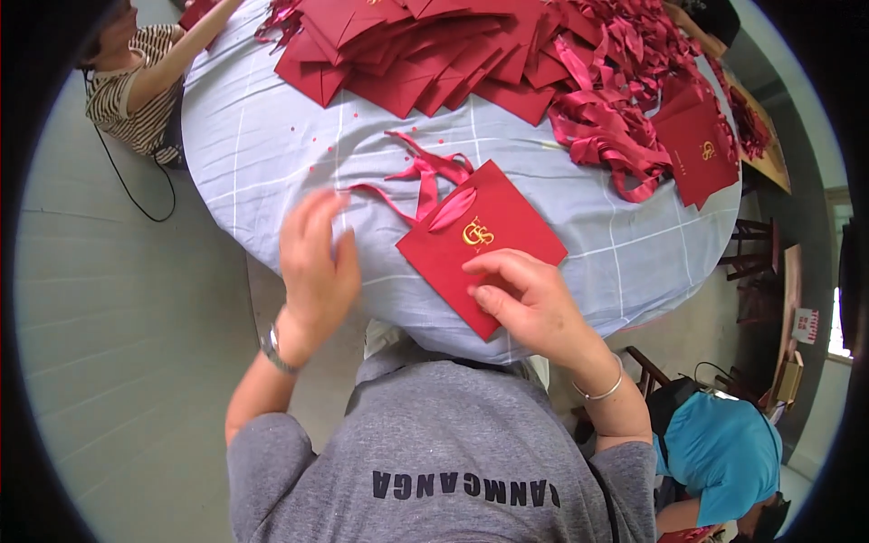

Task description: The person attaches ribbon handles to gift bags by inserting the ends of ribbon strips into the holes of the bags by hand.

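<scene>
A flat, square red paper bag with a gold emblem and a glossy crimson ribbon lies on the pale-blue checked tablecloth. Above it the right hand curls, thumb and forefinger parted (contact unclear); the left hand, loosely spread, hovers beside the ribbon.

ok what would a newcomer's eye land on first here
Probably the big heap of flat red bags along the far side of the grey-blue cloth. Next, the single bag nearer, its gold emblem showing, right fingers over it. Then crimson ribbons tangled right of the heap.
</scene>
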The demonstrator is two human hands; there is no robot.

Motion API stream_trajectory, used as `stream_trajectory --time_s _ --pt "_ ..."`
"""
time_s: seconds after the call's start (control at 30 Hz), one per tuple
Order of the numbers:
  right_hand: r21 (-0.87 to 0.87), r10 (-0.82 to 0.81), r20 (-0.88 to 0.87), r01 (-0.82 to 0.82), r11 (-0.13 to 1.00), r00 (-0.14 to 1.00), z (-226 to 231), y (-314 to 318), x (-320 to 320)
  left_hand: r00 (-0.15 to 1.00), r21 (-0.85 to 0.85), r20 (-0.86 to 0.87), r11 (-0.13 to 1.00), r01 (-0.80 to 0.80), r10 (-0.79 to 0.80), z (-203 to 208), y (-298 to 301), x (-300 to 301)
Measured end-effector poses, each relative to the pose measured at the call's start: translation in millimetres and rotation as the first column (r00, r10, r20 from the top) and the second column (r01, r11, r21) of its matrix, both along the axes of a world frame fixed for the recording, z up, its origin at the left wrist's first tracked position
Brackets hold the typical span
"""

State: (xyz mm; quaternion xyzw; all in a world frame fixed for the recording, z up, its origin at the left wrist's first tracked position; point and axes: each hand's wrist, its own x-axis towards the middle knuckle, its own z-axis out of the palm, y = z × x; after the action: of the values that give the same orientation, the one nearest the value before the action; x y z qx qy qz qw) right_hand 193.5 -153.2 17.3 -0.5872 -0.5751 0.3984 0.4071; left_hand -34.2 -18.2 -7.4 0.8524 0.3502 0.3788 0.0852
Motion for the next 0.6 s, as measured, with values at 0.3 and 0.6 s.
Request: stream_trajectory --time_s 0.3,0.6 --pt "0.077 -0.245 0.538 0.243 0.967 0.807 -23 36 48 0.995 -0.004 -0.077 0.998 -0.064 0.063 -37 -27 -5" --pt "0.246 -0.386 -0.536 0.577 0.779 0.750 8 8 133 0.995 0.031 -0.087 0.999 -0.041 0.044 -36 -31 -2"
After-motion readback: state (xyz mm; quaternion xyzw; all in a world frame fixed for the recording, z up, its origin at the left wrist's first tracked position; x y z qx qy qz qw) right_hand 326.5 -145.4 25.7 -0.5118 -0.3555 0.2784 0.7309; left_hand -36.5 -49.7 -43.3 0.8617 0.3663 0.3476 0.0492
